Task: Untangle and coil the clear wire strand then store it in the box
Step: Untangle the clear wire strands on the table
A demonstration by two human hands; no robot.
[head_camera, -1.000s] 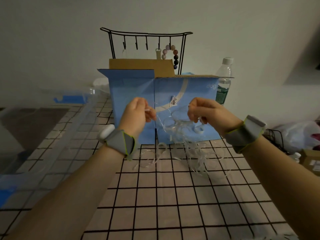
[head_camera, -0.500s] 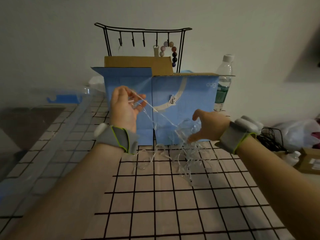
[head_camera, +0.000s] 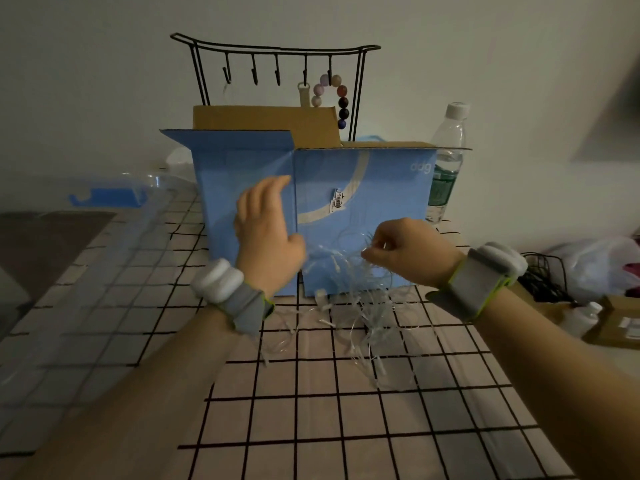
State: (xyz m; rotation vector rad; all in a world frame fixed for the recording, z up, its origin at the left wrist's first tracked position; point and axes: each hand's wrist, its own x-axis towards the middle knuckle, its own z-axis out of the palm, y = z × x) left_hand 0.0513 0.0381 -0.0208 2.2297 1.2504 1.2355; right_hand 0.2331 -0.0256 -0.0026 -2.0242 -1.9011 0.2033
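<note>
The clear wire strand (head_camera: 360,306) is a loose tangle with small white bulbs, lying on the checked tablecloth just in front of the blue cardboard box (head_camera: 381,188), whose top flaps stand open. My right hand (head_camera: 412,251) is curled, pinching some strands at the top of the tangle and lifting them a little. My left hand (head_camera: 266,237) is held up against the box front, back towards me, fingers straight and pointing up, its thumb next to the tangle's left side. I cannot see any strand held in it.
Behind the box stand a black wire hook rack (head_camera: 277,50) with a bead string (head_camera: 337,95) and a water bottle (head_camera: 446,157). A clear plastic bin (head_camera: 104,199) lies at the left. A plastic bag (head_camera: 595,268), black cords and a small carton (head_camera: 616,323) sit at the right.
My left hand dropped from its raised position and moved right towards the tangle, its fingers straightening. My right hand curled and pinched strands at the tangle's top.
</note>
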